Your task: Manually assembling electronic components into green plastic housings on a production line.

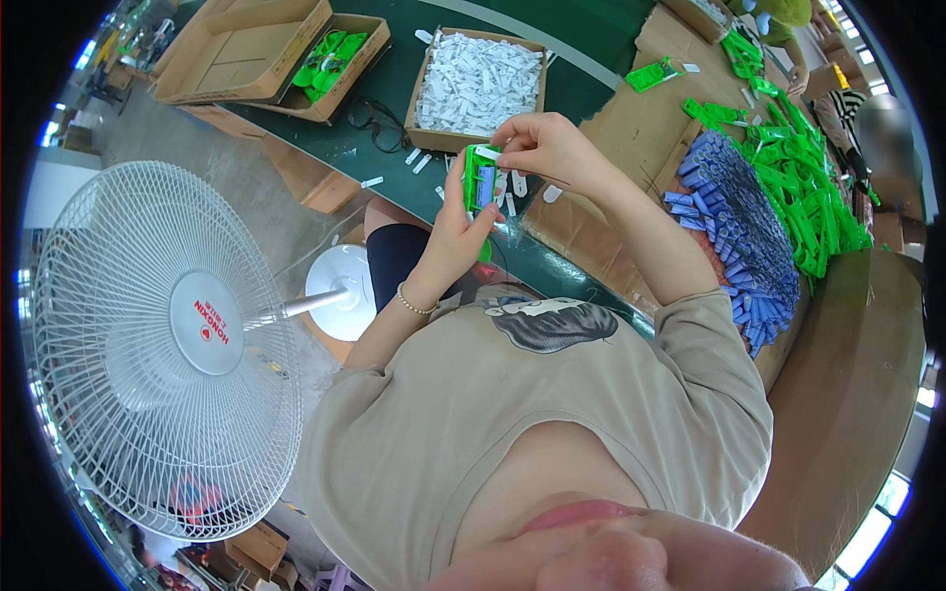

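Over the near edge of the table, my left hand (451, 236) holds a small green plastic case (469, 175) with its fingers wrapped round it. A blue cylinder, which looks like a battery (486, 184), lies inside the case. At the case's far end, my right hand (552, 150) pinches a small white plastic strip (487, 153) between thumb and finger. The strip touches the case's end or lies just over it; I cannot tell which. Several loose white strips (519, 183) lie on the table beside my hands.
Beyond my hands stands a cardboard box (443, 139) full of white strips. At right are piles of blue cylinders (739, 236) and green cases (788, 177). Cardboard trays (236, 49) sit far left, near dark cords (379, 123). A white fan (168, 335) stands left. Another person (845, 113) is far right.
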A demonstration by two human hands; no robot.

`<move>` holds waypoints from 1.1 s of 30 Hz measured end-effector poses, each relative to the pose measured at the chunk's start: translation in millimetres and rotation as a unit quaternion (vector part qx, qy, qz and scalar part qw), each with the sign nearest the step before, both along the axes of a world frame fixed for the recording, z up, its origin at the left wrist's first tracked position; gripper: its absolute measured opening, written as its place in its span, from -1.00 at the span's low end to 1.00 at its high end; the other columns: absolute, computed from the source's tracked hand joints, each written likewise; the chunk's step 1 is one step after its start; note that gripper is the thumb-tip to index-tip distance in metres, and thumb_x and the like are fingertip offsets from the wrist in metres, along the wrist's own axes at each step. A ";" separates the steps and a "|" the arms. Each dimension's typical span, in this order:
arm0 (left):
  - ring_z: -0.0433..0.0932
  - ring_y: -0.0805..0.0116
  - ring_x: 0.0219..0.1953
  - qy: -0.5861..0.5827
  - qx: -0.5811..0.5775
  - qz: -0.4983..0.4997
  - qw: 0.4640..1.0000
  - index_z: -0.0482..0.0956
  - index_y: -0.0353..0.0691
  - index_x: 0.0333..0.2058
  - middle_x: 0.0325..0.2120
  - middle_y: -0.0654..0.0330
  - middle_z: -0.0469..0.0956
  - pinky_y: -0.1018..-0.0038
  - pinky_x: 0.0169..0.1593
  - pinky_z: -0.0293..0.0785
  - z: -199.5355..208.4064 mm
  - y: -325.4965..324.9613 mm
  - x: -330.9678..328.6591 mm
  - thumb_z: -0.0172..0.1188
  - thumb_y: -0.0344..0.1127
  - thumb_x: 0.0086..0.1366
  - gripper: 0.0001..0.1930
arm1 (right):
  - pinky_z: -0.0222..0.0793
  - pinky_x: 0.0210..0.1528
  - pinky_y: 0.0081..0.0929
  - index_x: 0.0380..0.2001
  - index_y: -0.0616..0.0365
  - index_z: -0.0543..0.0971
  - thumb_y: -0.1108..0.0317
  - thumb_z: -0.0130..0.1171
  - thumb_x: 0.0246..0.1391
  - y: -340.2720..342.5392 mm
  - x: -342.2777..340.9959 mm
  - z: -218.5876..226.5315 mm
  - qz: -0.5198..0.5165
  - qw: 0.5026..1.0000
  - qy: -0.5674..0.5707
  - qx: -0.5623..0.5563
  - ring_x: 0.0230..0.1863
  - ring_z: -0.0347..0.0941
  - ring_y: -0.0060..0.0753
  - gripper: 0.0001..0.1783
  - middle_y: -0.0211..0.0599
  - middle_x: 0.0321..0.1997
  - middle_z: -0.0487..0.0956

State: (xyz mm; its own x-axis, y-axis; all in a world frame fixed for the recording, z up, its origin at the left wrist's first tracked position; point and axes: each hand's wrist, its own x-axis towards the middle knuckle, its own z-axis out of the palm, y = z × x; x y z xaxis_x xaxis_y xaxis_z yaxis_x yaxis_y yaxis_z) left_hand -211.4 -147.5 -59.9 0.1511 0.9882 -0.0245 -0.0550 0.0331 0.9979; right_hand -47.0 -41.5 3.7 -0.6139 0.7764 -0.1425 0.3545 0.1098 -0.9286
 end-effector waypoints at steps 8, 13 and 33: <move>0.51 0.38 -0.31 -0.008 -0.035 -0.049 0.998 -0.24 -0.17 0.30 -0.13 0.04 0.38 0.48 -0.26 0.50 -3.2 0.5 12.7 -0.06 -0.52 0.25 -0.27 | 0.32 -0.46 -0.65 -0.49 0.28 0.53 0.46 0.26 -0.09 0.6 16.6 4.0 0.017 0.997 -0.063 0.033 -0.51 0.43 -0.68 -0.87 -0.38 -0.55 0.57; 0.49 0.41 -0.32 -0.017 -0.044 -0.059 0.997 -0.26 -0.14 0.31 -0.12 0.05 0.38 0.50 -0.26 0.49 -1.3 2.5 15.9 -0.07 -0.53 0.26 -0.26 | 0.34 -0.45 -0.61 -0.47 0.26 0.53 0.45 0.26 -0.10 6.1 19.2 -1.1 0.020 0.998 -0.059 0.028 -0.50 0.46 -0.63 -0.86 -0.33 -0.55 0.57; 0.42 0.06 -0.04 0.039 0.158 0.082 0.983 0.11 -0.29 0.16 -0.02 -0.08 0.37 0.27 0.05 0.33 -71.2 2.4 -18.3 0.11 -0.20 0.14 -0.36 | 0.15 -0.60 -0.67 -0.38 0.23 0.56 0.37 0.11 -0.01 135.0 64.9 8.3 -0.009 1.000 -0.023 -0.012 -0.63 0.27 -0.71 -0.84 -0.52 -0.68 0.40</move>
